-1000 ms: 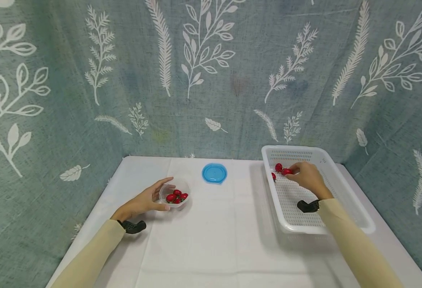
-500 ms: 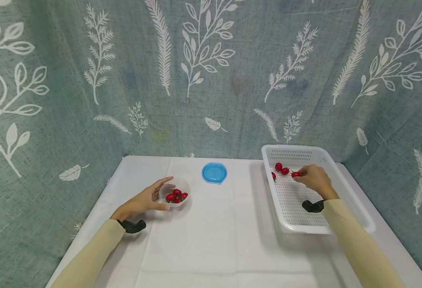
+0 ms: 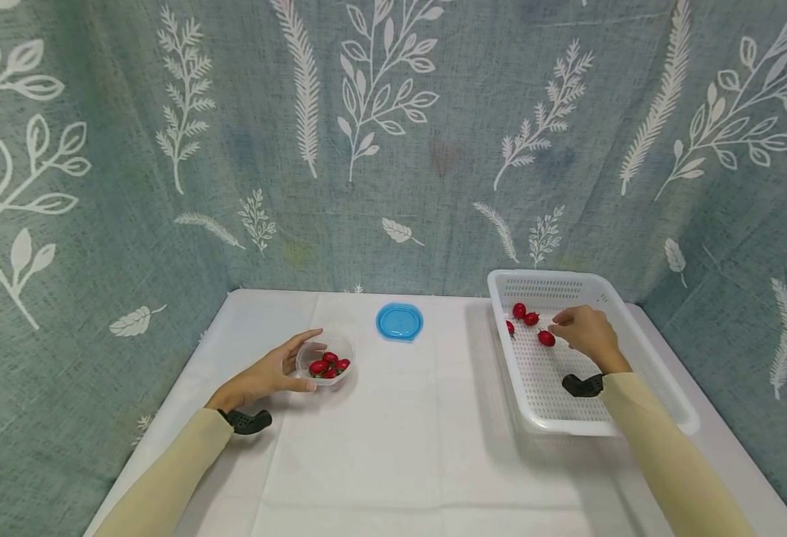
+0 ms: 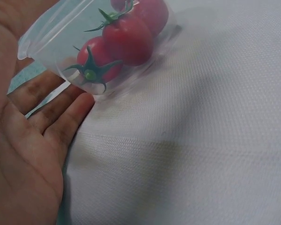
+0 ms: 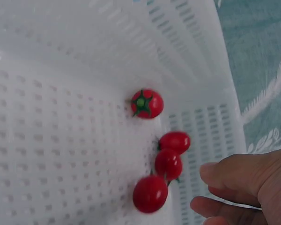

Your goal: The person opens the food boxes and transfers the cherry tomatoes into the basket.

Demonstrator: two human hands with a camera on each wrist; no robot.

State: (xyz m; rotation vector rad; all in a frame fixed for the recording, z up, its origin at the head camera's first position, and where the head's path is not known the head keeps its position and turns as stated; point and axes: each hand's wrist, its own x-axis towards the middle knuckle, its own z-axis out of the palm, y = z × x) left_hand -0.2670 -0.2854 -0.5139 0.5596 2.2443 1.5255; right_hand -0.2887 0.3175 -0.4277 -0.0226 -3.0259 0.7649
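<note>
A small clear plastic tub (image 3: 349, 349) holding several red cherry tomatoes (image 3: 330, 368) with green stems stands on the left of the table. My left hand (image 3: 275, 375) holds it from the left, thumb at the near side and fingers around the far side; the left wrist view shows fingers against its wall. At the right, my right hand (image 3: 589, 332) is over a white basket (image 3: 524, 388), its thumb and fingers apart with nothing between them. One loose cherry tomato (image 3: 546, 338) lies just left of its fingertips. Other tomatoes (image 5: 168, 163) cluster toward the basket's left wall and far end.
A blue lid (image 3: 400, 322) lies flat between the tub and the basket, toward the back of the white-covered table (image 3: 380, 440). The basket has raised, slotted walls. A grey-green curtain (image 3: 433, 149) with leaf prints hangs behind and along both sides.
My right hand moved right holding a cherry tomato, then let it go; that tomato now lies nearer in the basket, apart from the others. The left hand and tub have stayed put.
</note>
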